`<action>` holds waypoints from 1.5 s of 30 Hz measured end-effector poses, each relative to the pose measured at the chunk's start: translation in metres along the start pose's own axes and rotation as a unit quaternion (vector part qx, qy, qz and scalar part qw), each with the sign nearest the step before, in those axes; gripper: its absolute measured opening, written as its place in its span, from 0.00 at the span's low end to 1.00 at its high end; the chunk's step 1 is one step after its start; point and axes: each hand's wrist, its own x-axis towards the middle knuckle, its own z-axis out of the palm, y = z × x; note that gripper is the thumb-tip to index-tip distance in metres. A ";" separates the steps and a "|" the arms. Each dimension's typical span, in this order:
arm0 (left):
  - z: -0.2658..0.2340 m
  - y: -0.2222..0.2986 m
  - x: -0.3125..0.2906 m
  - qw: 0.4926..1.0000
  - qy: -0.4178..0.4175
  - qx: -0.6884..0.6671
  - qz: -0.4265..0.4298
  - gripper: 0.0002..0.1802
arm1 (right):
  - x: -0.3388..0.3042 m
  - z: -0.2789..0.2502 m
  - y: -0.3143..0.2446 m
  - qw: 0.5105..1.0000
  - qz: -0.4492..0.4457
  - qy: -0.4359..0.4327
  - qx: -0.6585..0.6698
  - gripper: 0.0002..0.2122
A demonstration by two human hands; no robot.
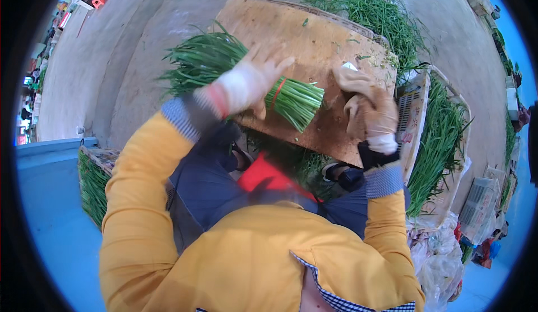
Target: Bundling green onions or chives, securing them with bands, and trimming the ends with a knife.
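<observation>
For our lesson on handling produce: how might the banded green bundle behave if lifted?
The green bundle would probably hold together near its orange band, where stalks sit tightly packed. Its leafy end, long and thin-bladed, would likely flop.

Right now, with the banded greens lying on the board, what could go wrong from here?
The leafy end of the bundle overhangs the left edge of the board, so it might tip or slide off if the left hand lifts away. The one visible red band sits toward the cut ends, so the long leaves could splay or snag when moved.
</observation>
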 end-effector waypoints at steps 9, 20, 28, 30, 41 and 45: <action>0.063 -0.010 0.006 0.998 0.062 0.006 0.029 0.61 | -0.001 0.064 -0.061 0.946 -0.219 -0.156 -0.183 0.17; 0.039 -0.027 0.027 0.995 -0.047 -0.045 0.074 0.56 | 0.011 0.014 -0.068 0.936 -0.157 -0.212 -0.232 0.27; 0.037 -0.024 0.047 0.987 -0.069 -0.090 0.114 0.50 | -0.050 0.026 0.001 0.972 0.065 -0.225 0.022 0.23; 0.039 -0.040 0.043 0.989 -0.035 -0.092 0.112 0.50 | -0.031 0.011 -0.016 0.979 0.076 -0.187 -0.038 0.22; 0.026 -0.036 0.069 0.970 -0.178 -0.133 0.100 0.42 | -0.035 0.039 -0.035 0.914 -0.039 -0.306 -0.263 0.21; 0.033 -0.051 0.068 0.959 -0.216 -0.148 0.108 0.50 | -0.010 0.001 -0.046 0.799 -0.128 -0.266 -0.524 0.14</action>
